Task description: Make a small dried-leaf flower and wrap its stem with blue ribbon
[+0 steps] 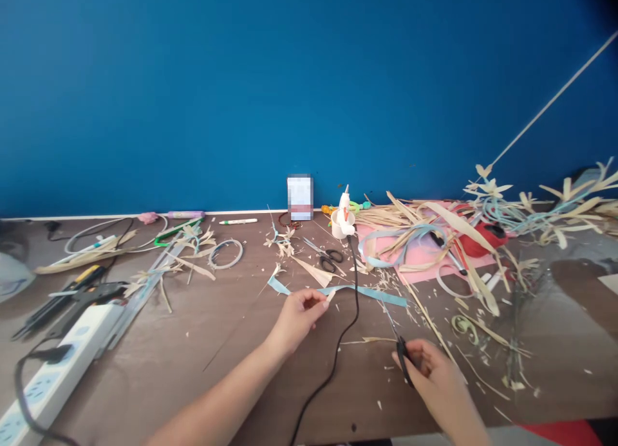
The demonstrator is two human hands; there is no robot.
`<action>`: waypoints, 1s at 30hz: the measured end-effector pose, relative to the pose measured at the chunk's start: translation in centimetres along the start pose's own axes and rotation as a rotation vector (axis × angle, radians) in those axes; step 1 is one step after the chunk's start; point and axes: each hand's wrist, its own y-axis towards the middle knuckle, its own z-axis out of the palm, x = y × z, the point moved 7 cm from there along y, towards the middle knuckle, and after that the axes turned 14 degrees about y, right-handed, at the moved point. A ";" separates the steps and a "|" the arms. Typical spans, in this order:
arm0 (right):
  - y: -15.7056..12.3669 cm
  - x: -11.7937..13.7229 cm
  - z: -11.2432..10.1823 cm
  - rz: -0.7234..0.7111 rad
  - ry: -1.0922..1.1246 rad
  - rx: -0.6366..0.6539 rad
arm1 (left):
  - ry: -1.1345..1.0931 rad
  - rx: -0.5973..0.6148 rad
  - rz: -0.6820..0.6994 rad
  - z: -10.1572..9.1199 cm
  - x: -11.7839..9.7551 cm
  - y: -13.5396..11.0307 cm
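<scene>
My left hand is closed, thumb and finger pinching a small pale piece that looks like a bit of dried husk. Behind those fingers lies a light blue strip stretched across the table. My right hand is closed round the black handles of a pair of scissors, whose blades point away from me toward the strip's right end. Left of the scissors lies a thin dry strip. A black cord runs between my hands.
At the back, a white glue gun rests upright in a holder. Other scissors lie before it. Husk strips and a pink sheet are heaped right. A power strip is left; a phone-like screen leans on the wall.
</scene>
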 end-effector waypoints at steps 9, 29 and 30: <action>0.2 -0.5 -0.4 0.019 0.143 -0.025 | 0.692 -0.133 0.352 0.9 -3.7 9.2; 0.4 -1.2 0.2 0.092 0.204 0.035 | 0.942 -0.089 0.496 4.2 -5.8 10.9; 0.3 -1.2 0.2 0.087 0.170 0.036 | 0.940 -0.103 0.511 4.0 -5.9 10.6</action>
